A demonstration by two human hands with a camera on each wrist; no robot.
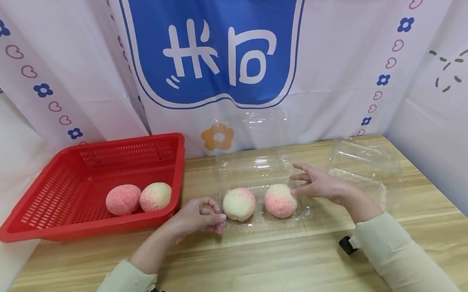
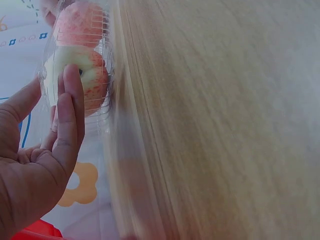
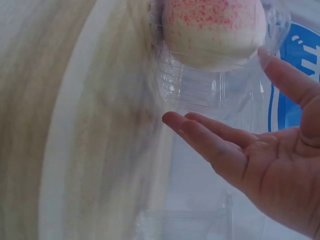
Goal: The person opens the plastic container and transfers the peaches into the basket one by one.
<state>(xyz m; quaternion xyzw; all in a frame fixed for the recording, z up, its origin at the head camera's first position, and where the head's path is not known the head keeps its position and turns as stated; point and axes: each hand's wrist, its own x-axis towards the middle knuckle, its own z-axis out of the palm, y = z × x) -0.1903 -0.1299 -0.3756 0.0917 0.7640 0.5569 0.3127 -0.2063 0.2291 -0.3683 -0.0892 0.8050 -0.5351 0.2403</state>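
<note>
Two pink-and-cream peaches, the left peach (image 1: 239, 204) and the right peach (image 1: 280, 201), sit side by side in an open clear plastic box (image 1: 261, 218). Its lid (image 1: 252, 137) stands raised behind them. At the box's left side is my left hand (image 1: 198, 216); in the left wrist view its thumb and fairly straight fingers (image 2: 74, 95) lie against the clear wall. My right hand (image 1: 318, 185) is spread at the right side, thumb (image 3: 280, 75) by the right peach and the box wall, the other fingers extended and holding nothing.
A red plastic basket (image 1: 74, 232) at the left holds a pink peach (image 1: 123, 199) and a paler peach (image 1: 156, 197). Another clear plastic box (image 1: 363, 165) lies open at the right rear. A printed cloth (image 1: 337, 86) hangs behind the wooden table (image 1: 261, 269).
</note>
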